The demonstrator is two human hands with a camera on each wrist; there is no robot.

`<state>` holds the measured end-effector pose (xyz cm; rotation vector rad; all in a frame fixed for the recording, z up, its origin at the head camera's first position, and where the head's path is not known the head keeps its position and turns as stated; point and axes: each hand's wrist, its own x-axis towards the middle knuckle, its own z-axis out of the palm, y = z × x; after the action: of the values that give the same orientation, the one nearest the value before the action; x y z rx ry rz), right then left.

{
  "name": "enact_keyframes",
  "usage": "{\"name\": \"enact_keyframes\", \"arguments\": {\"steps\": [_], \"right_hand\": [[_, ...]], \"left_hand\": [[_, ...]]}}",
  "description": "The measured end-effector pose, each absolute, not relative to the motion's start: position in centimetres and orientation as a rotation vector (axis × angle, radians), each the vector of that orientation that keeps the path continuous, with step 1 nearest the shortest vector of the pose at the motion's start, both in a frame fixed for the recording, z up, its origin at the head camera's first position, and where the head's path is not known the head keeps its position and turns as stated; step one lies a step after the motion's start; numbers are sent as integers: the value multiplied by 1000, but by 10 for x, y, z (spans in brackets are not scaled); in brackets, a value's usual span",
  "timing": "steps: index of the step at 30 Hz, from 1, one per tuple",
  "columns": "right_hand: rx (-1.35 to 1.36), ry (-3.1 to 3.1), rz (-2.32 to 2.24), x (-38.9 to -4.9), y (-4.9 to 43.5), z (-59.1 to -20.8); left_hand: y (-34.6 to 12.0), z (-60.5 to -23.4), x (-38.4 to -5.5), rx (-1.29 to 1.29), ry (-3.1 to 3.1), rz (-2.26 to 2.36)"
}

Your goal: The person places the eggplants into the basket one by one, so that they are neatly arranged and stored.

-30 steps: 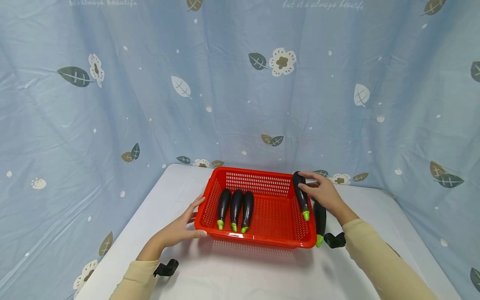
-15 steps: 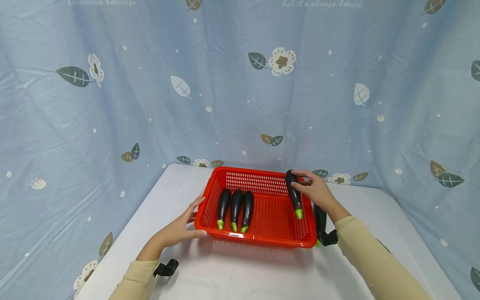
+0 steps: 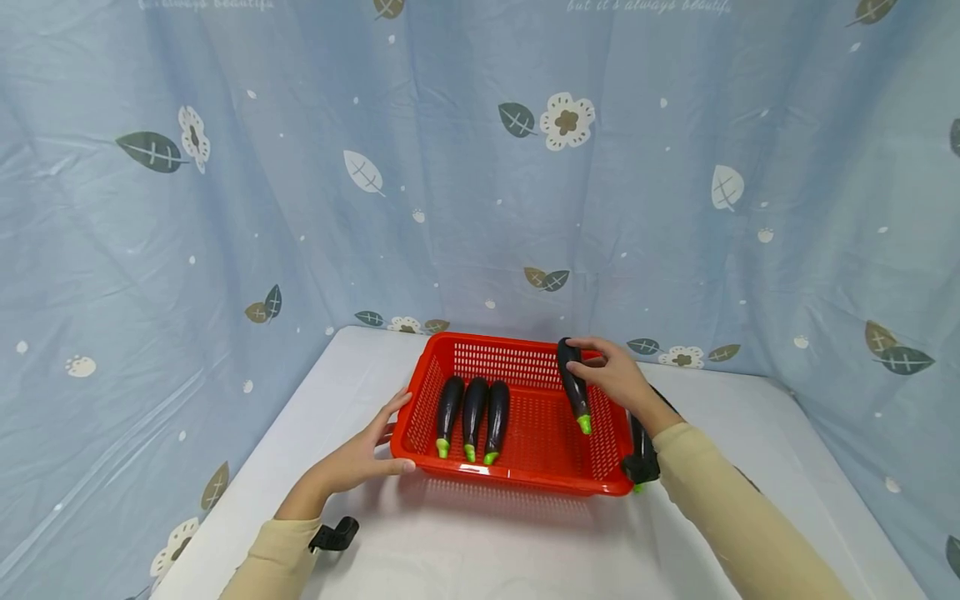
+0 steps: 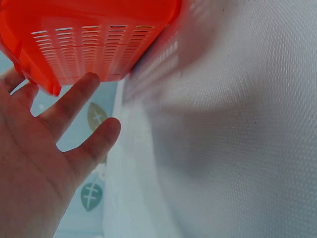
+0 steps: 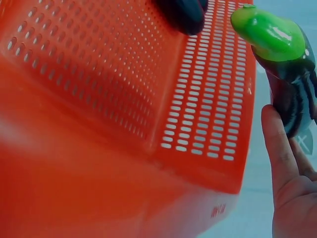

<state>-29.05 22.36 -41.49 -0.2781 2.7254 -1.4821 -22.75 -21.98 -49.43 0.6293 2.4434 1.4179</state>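
My right hand (image 3: 618,379) pinches a dark purple eggplant (image 3: 573,392) near its rounded end, over the right part of a red plastic basket (image 3: 536,481). Its green stem end (image 5: 272,37) hangs toward me, and the right wrist view has it close up. Three more eggplants (image 3: 474,415) lie side by side on the left of the basket's floor, stems toward me. At the basket's left end is my left hand (image 3: 356,458), fingers spread and thumb at the front corner. The left wrist view shows these fingers (image 4: 91,146) extended beside the basket wall (image 4: 99,34), not curled round it.
Another eggplant (image 3: 642,442) lies on the white table (image 3: 450,550) just outside the basket's right end, partly hidden by my right wrist camera (image 3: 641,468). A blue patterned curtain (image 3: 480,208) hangs behind and at both sides of the table.
My right hand has carried the eggplant leftward from above the basket's right rim to over its inside. The left hand and the basket have stayed put.
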Motion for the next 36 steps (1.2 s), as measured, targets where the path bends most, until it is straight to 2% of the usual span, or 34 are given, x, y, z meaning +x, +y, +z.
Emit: {"name": "enact_keyframes", "arguments": {"steps": [36], "right_hand": [[-240, 2675, -1327, -308, 182, -443]], "left_hand": [[-219, -495, -227, 633, 2465, 1403]]}}
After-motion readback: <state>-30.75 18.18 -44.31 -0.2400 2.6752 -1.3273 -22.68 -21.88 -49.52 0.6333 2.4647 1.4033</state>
